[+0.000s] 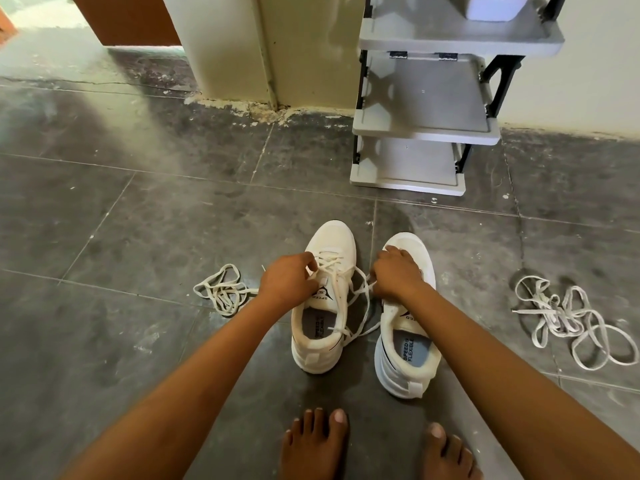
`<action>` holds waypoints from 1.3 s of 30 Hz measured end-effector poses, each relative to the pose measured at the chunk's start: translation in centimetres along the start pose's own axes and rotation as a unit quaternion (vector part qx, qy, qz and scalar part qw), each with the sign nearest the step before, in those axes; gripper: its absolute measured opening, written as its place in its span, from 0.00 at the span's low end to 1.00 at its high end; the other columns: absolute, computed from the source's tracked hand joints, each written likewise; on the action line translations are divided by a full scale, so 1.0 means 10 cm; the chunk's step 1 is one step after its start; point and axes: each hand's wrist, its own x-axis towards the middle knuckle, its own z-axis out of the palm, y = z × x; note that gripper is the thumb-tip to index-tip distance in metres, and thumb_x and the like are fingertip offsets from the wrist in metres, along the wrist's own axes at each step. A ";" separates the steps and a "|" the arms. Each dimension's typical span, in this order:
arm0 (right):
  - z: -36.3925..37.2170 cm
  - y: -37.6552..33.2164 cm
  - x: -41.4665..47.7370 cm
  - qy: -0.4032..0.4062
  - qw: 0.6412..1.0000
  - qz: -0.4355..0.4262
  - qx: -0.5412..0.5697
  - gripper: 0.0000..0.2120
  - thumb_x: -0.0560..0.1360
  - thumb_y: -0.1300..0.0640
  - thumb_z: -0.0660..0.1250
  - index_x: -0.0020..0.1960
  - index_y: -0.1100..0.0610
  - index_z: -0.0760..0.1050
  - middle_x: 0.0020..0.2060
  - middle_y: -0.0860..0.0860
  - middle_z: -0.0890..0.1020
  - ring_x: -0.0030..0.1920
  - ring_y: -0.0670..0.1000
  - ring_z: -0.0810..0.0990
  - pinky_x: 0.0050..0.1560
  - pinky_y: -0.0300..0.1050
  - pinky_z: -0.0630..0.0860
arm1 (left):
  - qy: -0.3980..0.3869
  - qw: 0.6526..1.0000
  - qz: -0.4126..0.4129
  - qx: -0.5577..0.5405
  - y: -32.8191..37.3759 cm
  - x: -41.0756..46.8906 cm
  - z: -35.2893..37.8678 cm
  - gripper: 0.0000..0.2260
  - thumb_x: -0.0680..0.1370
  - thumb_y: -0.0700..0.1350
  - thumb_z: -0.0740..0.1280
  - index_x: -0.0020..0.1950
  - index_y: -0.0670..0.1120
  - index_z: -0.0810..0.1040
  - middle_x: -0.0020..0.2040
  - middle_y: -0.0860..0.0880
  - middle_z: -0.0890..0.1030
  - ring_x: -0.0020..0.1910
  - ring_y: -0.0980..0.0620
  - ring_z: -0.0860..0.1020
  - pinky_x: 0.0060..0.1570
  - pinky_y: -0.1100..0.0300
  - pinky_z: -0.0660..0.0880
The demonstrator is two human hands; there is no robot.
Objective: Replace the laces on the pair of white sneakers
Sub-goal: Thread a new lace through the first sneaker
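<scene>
The left hand [287, 282] had its grip clamped on the lace [337, 299] at the eyelets of the left sneaker [329, 242], which stood on the floor [138, 220] beneath it. The right hand [396, 271], its grip seemingly pinched on a strand of that lace, rested over the right sneaker [408, 358]. A loose lace [221, 292] lay left of the grips, and a tangled heap [568, 320] lay well to their right.

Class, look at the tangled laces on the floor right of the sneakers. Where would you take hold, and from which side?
Pinch the free end that pokes out of the tangled laces toward the right sneaker. Come from above on the sneaker side: that tip lies flat and clear of the loops, so it should probably draw out without tightening them.
</scene>
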 end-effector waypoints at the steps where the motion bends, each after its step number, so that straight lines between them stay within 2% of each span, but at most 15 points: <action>1: -0.04 0.03 0.00 0.016 0.999 0.010 0.048 0.15 0.73 0.52 0.68 0.58 0.56 0.79 0.59 0.56 0.77 0.62 0.56 0.71 0.63 0.48 0.67 | -0.001 1.000 0.000 -0.003 -0.01 0.00 0.00 0.11 0.74 0.49 0.67 0.55 0.51 0.75 0.50 0.49 0.80 0.47 0.49 0.78 0.44 0.55 0.76; 3: -0.19 0.11 -0.03 0.033 0.984 0.034 0.171 0.11 0.73 0.52 0.69 0.53 0.56 0.82 0.50 0.56 0.82 0.51 0.55 0.78 0.50 0.45 0.73 | -0.004 1.000 0.000 -0.003 0.00 0.00 -0.01 0.11 0.74 0.49 0.67 0.55 0.51 0.75 0.49 0.49 0.81 0.46 0.49 0.78 0.44 0.56 0.76; 7: -0.56 0.31 -0.13 0.071 0.937 0.031 0.341 0.12 0.76 0.53 0.65 0.47 0.62 0.81 0.40 0.56 0.82 0.41 0.53 0.76 0.38 0.41 0.68 | -0.024 1.000 -0.003 0.005 0.04 0.00 -0.07 0.12 0.74 0.48 0.68 0.56 0.51 0.75 0.52 0.49 0.80 0.48 0.49 0.78 0.46 0.55 0.77; 10: -0.90 0.35 -0.24 0.123 0.853 0.054 0.504 0.14 0.79 0.54 0.61 0.41 0.61 0.79 0.39 0.55 0.81 0.41 0.52 0.77 0.44 0.42 0.72 | -0.045 0.999 -0.001 0.030 0.07 -0.02 -0.15 0.14 0.74 0.49 0.68 0.58 0.50 0.75 0.55 0.49 0.79 0.51 0.49 0.78 0.48 0.55 0.76; 13: -1.26 0.34 -0.38 0.137 0.784 0.061 0.603 0.15 0.80 0.57 0.58 0.35 0.58 0.73 0.31 0.52 0.79 0.32 0.48 0.77 0.37 0.38 0.75 | -0.036 0.999 0.008 0.033 0.11 -0.03 -0.29 0.13 0.74 0.49 0.69 0.58 0.49 0.77 0.56 0.49 0.79 0.53 0.49 0.77 0.53 0.54 0.76; 16: -1.55 0.27 -0.54 0.117 0.775 0.054 0.619 0.15 0.80 0.53 0.57 0.37 0.56 0.71 0.29 0.50 0.72 0.27 0.47 0.69 0.37 0.42 0.75 | 0.021 0.999 0.040 -0.021 0.24 -0.04 -0.51 0.11 0.75 0.47 0.69 0.57 0.46 0.78 0.53 0.49 0.80 0.52 0.49 0.78 0.52 0.56 0.75; 18: -1.71 0.19 -0.63 0.082 0.766 0.036 0.637 0.13 0.81 0.54 0.57 0.41 0.56 0.74 0.28 0.48 0.69 0.26 0.45 0.65 0.33 0.40 0.72 | 0.056 0.988 0.068 -0.127 0.41 -0.06 -0.69 0.10 0.75 0.44 0.69 0.57 0.46 0.78 0.51 0.49 0.80 0.49 0.52 0.77 0.47 0.60 0.73; 22: -2.00 0.02 -0.78 -0.004 0.708 -0.015 0.706 0.13 0.81 0.60 0.55 0.46 0.59 0.77 0.26 0.47 0.68 0.23 0.43 0.66 0.27 0.35 0.70 | -0.002 0.943 0.120 -0.312 0.75 -0.15 -1.02 0.17 0.76 0.39 0.67 0.63 0.50 0.73 0.56 0.51 0.76 0.40 0.55 0.77 0.38 0.62 0.75; 24: -2.07 -0.04 -0.82 -0.018 0.723 -0.018 0.690 0.12 0.80 0.60 0.56 0.47 0.60 0.77 0.27 0.47 0.70 0.25 0.43 0.68 0.29 0.35 0.71 | -0.042 0.931 0.140 -0.335 0.86 -0.18 -1.11 0.12 0.77 0.40 0.66 0.59 0.48 0.75 0.48 0.51 0.79 0.36 0.56 0.78 0.34 0.66 0.75; 27: -2.11 -0.05 -0.86 0.037 0.736 0.010 0.676 0.09 0.80 0.62 0.58 0.53 0.61 0.77 0.30 0.50 0.75 0.28 0.46 0.71 0.29 0.37 0.75 | -0.001 0.929 0.125 -0.349 0.88 -0.20 -1.19 0.06 0.80 0.41 0.62 0.47 0.45 0.78 0.38 0.50 0.78 0.30 0.58 0.76 0.31 0.68 0.75; 30: -2.02 0.01 -0.87 0.095 0.631 0.003 0.770 0.07 0.79 0.66 0.57 0.54 0.59 0.71 0.31 0.52 0.78 0.27 0.46 0.75 0.29 0.37 0.77 | 0.051 0.927 0.052 -0.369 0.70 -0.14 -1.24 0.07 0.79 0.40 0.63 0.46 0.40 0.80 0.35 0.48 0.77 0.30 0.56 0.75 0.31 0.70 0.75; 32: -1.96 0.06 -0.88 0.077 0.548 -0.049 0.831 0.09 0.79 0.68 0.54 0.51 0.60 0.72 0.30 0.51 0.82 0.27 0.45 0.79 0.33 0.39 0.79 | 0.085 0.918 0.007 -0.388 0.56 -0.08 -1.24 0.07 0.79 0.38 0.64 0.48 0.37 0.80 0.33 0.46 0.76 0.31 0.54 0.74 0.30 0.70 0.76; 35: -1.90 0.14 -0.90 0.057 0.468 -0.124 0.873 0.17 0.76 0.70 0.50 0.49 0.60 0.77 0.38 0.53 0.85 0.39 0.48 0.84 0.45 0.42 0.81 | 0.131 0.900 -0.041 -0.414 0.44 -0.01 -1.15 0.06 0.78 0.37 0.65 0.48 0.35 0.80 0.32 0.45 0.75 0.31 0.52 0.74 0.35 0.64 0.77; 37: -1.89 0.17 -0.88 0.091 0.478 -0.157 0.859 0.19 0.76 0.72 0.50 0.50 0.60 0.78 0.42 0.53 0.85 0.45 0.49 0.84 0.49 0.42 0.81 | 0.133 0.894 -0.040 -0.426 0.43 0.00 -1.06 0.05 0.78 0.37 0.65 0.47 0.36 0.80 0.33 0.46 0.76 0.32 0.52 0.74 0.41 0.61 0.76; 39: -1.85 0.15 -0.85 0.154 0.545 -0.160 0.808 0.16 0.77 0.73 0.55 0.51 0.59 0.78 0.42 0.51 0.85 0.45 0.47 0.84 0.50 0.40 0.80 | 0.116 0.888 0.004 -0.446 0.45 -0.01 -0.99 0.05 0.78 0.36 0.65 0.49 0.41 0.80 0.38 0.47 0.78 0.36 0.53 0.76 0.44 0.63 0.77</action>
